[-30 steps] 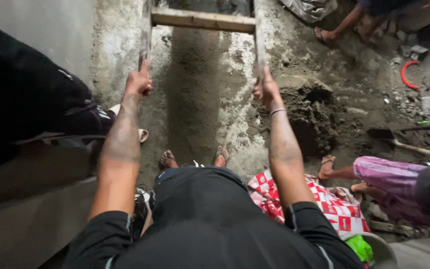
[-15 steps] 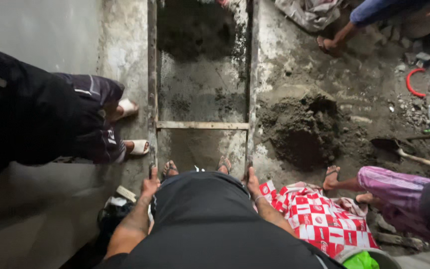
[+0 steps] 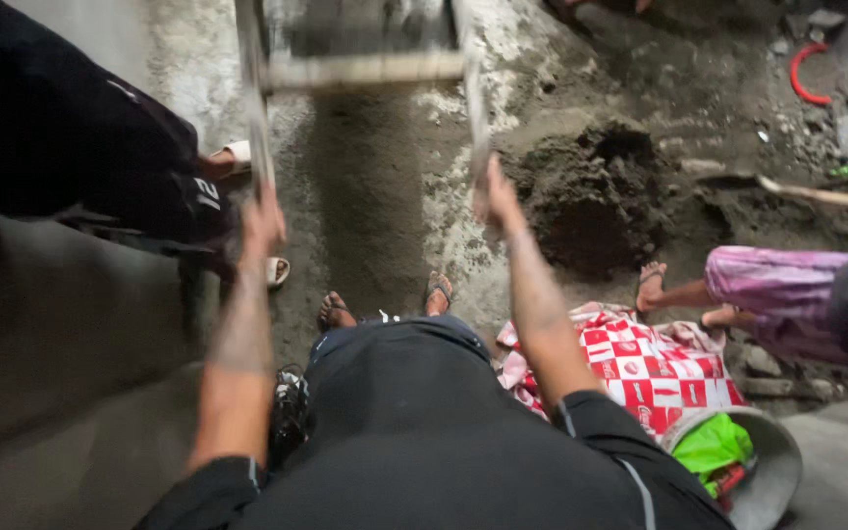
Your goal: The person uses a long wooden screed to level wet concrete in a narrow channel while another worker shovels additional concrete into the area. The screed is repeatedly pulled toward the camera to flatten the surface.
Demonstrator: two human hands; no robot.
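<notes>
A wooden frame (image 3: 365, 69) with 2 long side rails and a crossbar is held out ahead, above the wet concrete floor (image 3: 365, 196). The left hand (image 3: 262, 221) is closed around the left rail, the right hand (image 3: 495, 196) around the right rail (both blurred). A mound of dark mortar (image 3: 591, 191) lies just right of the frame.

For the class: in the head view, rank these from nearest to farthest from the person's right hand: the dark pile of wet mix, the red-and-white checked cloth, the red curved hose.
From the right hand:
1. The dark pile of wet mix, just to its right on the ground.
2. The red-and-white checked cloth, lower right, beside the person's arm.
3. The red curved hose, far upper right corner.
</notes>
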